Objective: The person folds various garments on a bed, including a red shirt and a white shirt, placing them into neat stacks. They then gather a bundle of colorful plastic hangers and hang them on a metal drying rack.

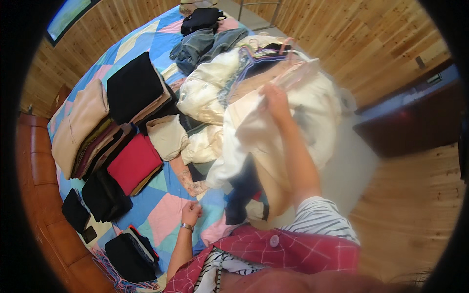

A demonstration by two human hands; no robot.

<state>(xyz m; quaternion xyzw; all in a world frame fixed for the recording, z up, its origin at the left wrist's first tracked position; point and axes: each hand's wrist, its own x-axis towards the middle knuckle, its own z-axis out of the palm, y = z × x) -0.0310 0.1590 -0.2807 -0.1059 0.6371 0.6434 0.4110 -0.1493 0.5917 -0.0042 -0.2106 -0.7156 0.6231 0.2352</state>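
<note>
My right hand [275,102] grips a white garment [234,121] by its upper part and holds it raised over the right side of the bed; the cloth is partly blurred. A pink hanger [293,73] shows close behind that hand. Behind it, purple and other coloured hangers [249,60] lie on a heap of white and cream clothes [205,88]. My left hand [192,212], with a metal watch on the wrist, is over the patchwork bedspread [166,219], its fingers curled and no cloth visible in them. A floral sleeve [188,179] lies just beyond it.
Folded stacks stand at left: black [135,88], beige [82,121], red [135,163] and dark clothes [106,197]. A bundle of thin hangers [117,274] lies near a black pile [130,256]. Jeans [205,47] and a black bag [201,20] are farther back. A brown leather headboard [47,205] edges the bed.
</note>
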